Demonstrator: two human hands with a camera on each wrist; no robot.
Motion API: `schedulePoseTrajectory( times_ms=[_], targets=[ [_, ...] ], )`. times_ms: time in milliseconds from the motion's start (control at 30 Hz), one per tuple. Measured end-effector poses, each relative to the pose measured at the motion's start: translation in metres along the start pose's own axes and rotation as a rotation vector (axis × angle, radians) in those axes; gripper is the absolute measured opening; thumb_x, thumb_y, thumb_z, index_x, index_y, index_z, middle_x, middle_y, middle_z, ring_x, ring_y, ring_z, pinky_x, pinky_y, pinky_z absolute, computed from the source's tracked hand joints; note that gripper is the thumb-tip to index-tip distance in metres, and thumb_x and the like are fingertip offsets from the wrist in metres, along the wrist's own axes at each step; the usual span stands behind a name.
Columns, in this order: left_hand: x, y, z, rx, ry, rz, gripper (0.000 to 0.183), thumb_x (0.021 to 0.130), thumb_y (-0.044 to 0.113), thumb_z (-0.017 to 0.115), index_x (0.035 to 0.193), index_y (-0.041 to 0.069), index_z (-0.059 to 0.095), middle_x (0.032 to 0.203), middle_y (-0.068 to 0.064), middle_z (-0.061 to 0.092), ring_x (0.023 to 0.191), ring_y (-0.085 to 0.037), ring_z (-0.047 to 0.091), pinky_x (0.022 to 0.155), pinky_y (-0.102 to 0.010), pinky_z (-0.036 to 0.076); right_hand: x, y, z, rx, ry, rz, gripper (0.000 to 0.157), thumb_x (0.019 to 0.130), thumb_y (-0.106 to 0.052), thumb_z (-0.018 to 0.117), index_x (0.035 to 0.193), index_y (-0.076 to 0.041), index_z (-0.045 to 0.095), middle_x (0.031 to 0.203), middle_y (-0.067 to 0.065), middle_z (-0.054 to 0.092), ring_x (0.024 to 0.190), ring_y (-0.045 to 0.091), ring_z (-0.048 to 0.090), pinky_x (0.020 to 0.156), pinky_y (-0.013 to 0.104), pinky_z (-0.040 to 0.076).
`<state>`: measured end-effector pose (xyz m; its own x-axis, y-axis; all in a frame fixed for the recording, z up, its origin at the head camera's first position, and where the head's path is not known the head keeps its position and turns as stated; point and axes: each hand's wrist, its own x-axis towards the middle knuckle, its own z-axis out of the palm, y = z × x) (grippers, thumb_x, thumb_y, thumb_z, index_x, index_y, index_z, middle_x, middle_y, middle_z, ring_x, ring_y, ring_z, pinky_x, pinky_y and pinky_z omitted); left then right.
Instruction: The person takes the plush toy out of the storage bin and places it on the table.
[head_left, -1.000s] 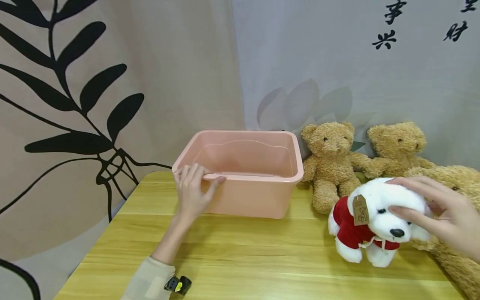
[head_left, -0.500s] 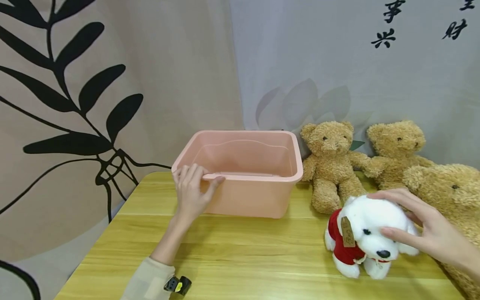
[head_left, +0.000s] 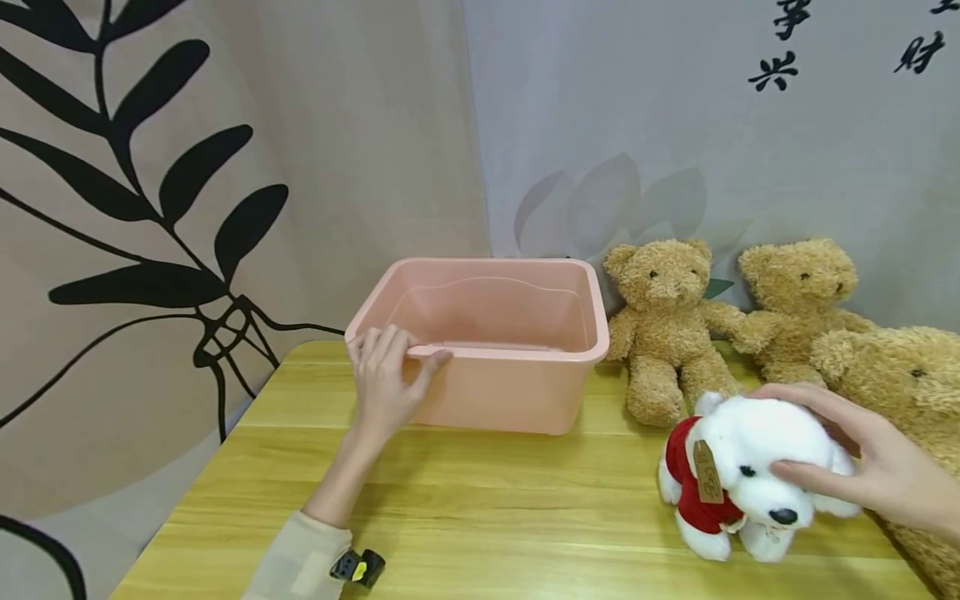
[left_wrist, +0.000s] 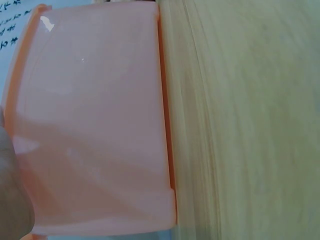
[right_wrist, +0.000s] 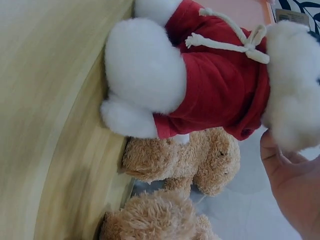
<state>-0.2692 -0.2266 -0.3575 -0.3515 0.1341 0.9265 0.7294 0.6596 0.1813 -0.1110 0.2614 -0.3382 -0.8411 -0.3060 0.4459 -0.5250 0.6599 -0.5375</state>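
My left hand (head_left: 382, 383) grips the near left rim of a pink plastic bin (head_left: 495, 396), fingers over the edge and thumb on its outside. In the left wrist view, the bin's front wall (left_wrist: 95, 120) fills much of the picture beside the wood. My right hand (head_left: 870, 458) holds a white plush dog (head_left: 780, 442) by the head, thumb near its eye and fingers over the top. The dog wears a red top (right_wrist: 215, 75) with a white drawstring, and a brown tag (head_left: 707, 472) hangs at its ear. Its feet are down at the tabletop.
Two tan teddy bears, a left one (head_left: 663, 325) and a right one (head_left: 798, 300), sit to the right of the bin against the curtain (head_left: 600, 125). A larger teddy bear (head_left: 915, 375) leans at the right edge, behind my right hand. Wooden table (head_left: 487, 517) lies below.
My right hand has brought the plush dog down and nearer on the table, its head lower, and then shifted it slightly right. The left hand and bin have stayed in place.
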Motion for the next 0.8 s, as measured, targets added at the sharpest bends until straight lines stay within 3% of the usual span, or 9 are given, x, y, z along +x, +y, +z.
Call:
schedulePoseTrajectory(
  times_ms=[200, 333, 467, 633, 800],
  targets=[
    [0.0, -0.001, -0.001, 0.021, -0.019, 0.008, 0.06, 0.096, 0.064, 0.054, 0.077, 0.007, 0.051, 0.074, -0.003, 0.048, 0.074, -0.027, 0.039, 0.088, -0.055, 0.026, 0.005, 0.003, -0.005, 0.039, -0.034, -0.061, 0.058, 0.09, 0.013, 0.062, 0.144, -0.006, 0.051, 0.137, -0.008, 0.054, 0.106, 0.001, 0.057, 0.071, 0.018, 0.048],
    [0.0, 0.0, -0.003, 0.045, -0.034, 0.015, 0.06, 0.097, 0.064, 0.054, 0.077, 0.007, 0.051, 0.074, -0.004, 0.047, 0.073, -0.027, 0.04, 0.086, -0.055, 0.027, 0.013, 0.003, -0.008, 0.063, -0.007, -0.062, 0.047, 0.096, 0.013, 0.049, 0.139, -0.004, 0.055, 0.134, -0.005, 0.058, 0.107, 0.002, 0.059, 0.075, 0.016, 0.047],
    [0.002, 0.0, -0.006, 0.077, -0.057, 0.042, 0.06, 0.098, 0.062, 0.053, 0.078, 0.006, 0.05, 0.074, -0.006, 0.047, 0.072, -0.028, 0.041, 0.083, -0.052, 0.028, 0.023, 0.004, -0.009, 0.05, 0.027, -0.019, 0.042, 0.1, 0.009, 0.048, 0.138, -0.006, 0.057, 0.13, -0.01, 0.061, 0.112, -0.001, 0.056, 0.083, 0.01, 0.043],
    [0.005, 0.001, -0.011, 0.119, -0.106, 0.073, 0.06, 0.099, 0.062, 0.05, 0.078, 0.006, 0.05, 0.074, -0.006, 0.048, 0.072, -0.03, 0.046, 0.081, -0.05, 0.031, 0.037, 0.005, -0.009, 0.021, 0.019, 0.02, 0.038, 0.103, 0.001, 0.05, 0.139, -0.008, 0.056, 0.127, -0.016, 0.06, 0.109, -0.003, 0.057, 0.08, 0.013, 0.046],
    [0.009, 0.004, -0.019, 0.146, -0.183, 0.059, 0.063, 0.099, 0.065, 0.046, 0.083, 0.005, 0.057, 0.078, -0.007, 0.056, 0.078, -0.032, 0.053, 0.083, -0.05, 0.034, 0.055, 0.006, -0.007, -0.01, 0.049, 0.065, 0.035, 0.104, -0.007, 0.053, 0.138, -0.014, 0.059, 0.126, -0.011, 0.062, 0.106, -0.002, 0.058, 0.08, 0.013, 0.046]
  ],
)
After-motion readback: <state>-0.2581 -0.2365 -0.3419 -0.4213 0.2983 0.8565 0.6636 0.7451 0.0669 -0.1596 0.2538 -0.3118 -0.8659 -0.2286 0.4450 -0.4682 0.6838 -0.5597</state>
